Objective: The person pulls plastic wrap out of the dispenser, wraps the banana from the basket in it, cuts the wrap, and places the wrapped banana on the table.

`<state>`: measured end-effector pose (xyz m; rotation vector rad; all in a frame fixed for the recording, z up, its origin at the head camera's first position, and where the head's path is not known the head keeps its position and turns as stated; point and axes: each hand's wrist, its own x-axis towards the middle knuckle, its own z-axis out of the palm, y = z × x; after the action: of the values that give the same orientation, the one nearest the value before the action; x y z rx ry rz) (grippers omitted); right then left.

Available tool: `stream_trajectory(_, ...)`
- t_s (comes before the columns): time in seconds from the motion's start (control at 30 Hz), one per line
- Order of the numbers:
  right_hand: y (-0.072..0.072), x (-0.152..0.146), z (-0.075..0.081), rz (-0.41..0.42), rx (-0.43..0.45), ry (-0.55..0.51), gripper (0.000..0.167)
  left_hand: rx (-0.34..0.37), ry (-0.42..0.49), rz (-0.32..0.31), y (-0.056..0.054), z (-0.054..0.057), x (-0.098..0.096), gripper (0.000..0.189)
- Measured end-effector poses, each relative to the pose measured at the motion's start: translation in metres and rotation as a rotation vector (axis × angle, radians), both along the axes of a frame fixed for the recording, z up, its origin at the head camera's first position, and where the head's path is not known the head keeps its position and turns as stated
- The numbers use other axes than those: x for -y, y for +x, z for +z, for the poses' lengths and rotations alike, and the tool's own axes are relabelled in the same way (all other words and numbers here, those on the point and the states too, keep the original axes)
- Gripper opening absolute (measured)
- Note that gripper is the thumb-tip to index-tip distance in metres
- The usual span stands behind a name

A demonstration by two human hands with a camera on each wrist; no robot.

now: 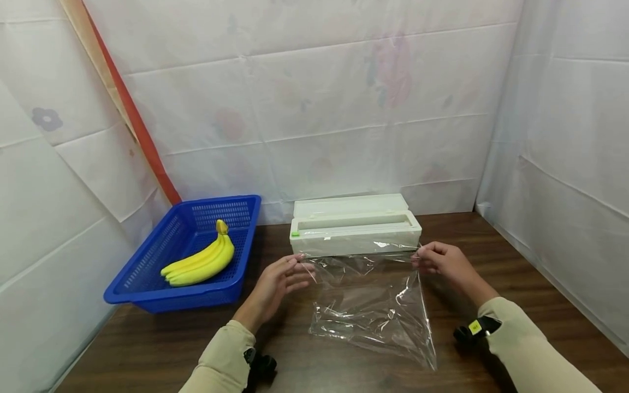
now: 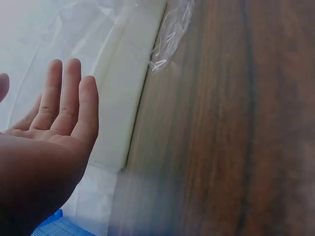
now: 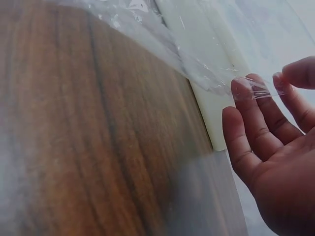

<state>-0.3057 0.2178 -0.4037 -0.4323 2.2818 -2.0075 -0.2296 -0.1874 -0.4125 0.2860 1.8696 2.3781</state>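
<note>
A sheet of clear plastic wrap (image 1: 363,316) hangs spread between both hands over the dark wooden table, its lower edge crumpled. My left hand (image 1: 281,281) holds the sheet's upper left corner at the thumb and index finger, the other fingers extended. In the left wrist view the left hand (image 2: 61,123) shows its palm, with the thumb tip at the frame's edge. The right hand (image 1: 444,266) pinches the upper right corner; in the right wrist view, film gathers between the thumb and index finger of the right hand (image 3: 280,147). Just behind the sheet stands a white wrap box (image 1: 354,240), lid raised.
At the left a blue plastic basket (image 1: 196,297) holds a bunch of yellow bananas (image 1: 206,262). A green piece (image 1: 295,234) sits on the box's left front edge. Pale patterned sheeting (image 1: 314,109) encloses the wooden table (image 1: 295,371) at the back and sides.
</note>
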Motion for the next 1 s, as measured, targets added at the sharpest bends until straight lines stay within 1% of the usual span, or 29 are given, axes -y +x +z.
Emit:
stream_trajectory(0.07, 0.002, 0.000, -0.002, -0.002, 0.008, 0.014, 0.026, 0.015, -0.009, -0.006, 0.004, 0.000, 0.001, 0.052)
stream_trajectory(0.2, 0.007, -0.001, -0.003, 0.007, 0.006, 0.028, 0.031, 0.030, -0.024, -0.029, 0.012, 0.001, 0.001, 0.056)
stream_trajectory(0.33, 0.012, -0.005, -0.003, -0.004, 0.006, 0.037, 0.034, 0.029, -0.036, -0.068, 0.016, -0.002, -0.001, 0.055)
stream_trajectory(0.43, 0.014, -0.006, -0.002, -0.004, 0.000, 0.051, 0.036, 0.034, -0.046, -0.081, 0.019, -0.004, -0.003, 0.054)
stream_trajectory(0.57, 0.015, -0.008, -0.001, -0.004, -0.011, 0.087, 0.040, 0.040, -0.091, -0.074, 0.021, -0.004, -0.006, 0.055)
stream_trajectory(0.8, 0.019, -0.016, 0.001, -0.053, -0.015, 0.159, 0.043, 0.029, -0.209, -0.070, 0.023, 0.001, -0.016, 0.049)
stream_trajectory(0.9, 0.022, -0.016, 0.001, -0.056, -0.012, 0.187, 0.042, 0.029, -0.245, -0.052, 0.027, 0.001, -0.017, 0.045)
stream_trajectory(1.0, 0.023, -0.011, 0.001, -0.054, -0.016, 0.209, 0.040, 0.031, -0.284, -0.020, 0.033, 0.002, -0.014, 0.042)
